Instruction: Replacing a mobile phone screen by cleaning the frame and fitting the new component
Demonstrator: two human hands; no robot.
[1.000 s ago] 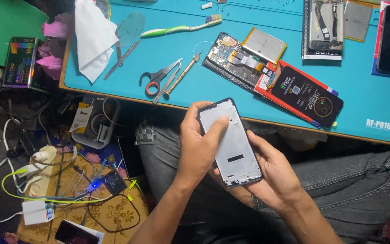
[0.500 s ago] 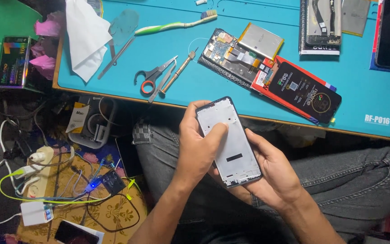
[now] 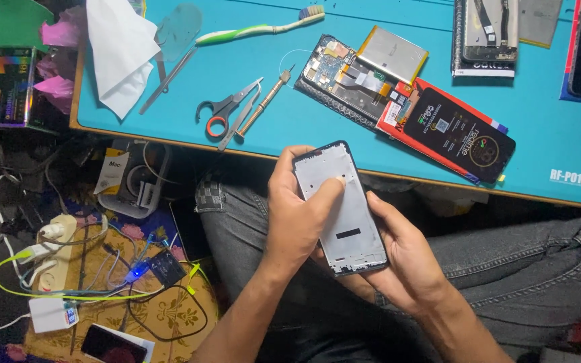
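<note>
Blue mat point(image 3: 290, 128), one scissors point(image 3: 226, 107) (red-handled), left hand point(image 3: 297, 208), right hand point(image 3: 405, 259) gripping one phone frame point(image 3: 341, 208)

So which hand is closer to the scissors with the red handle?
Left. The left hand sits just below the scissors, gripping the phone frame. The right hand is farther off, under the frame's lower right side.

Scissors point(image 3: 222, 111) and opened phone point(image 3: 351, 77) flank bare mat point(image 3: 284, 117).
</note>
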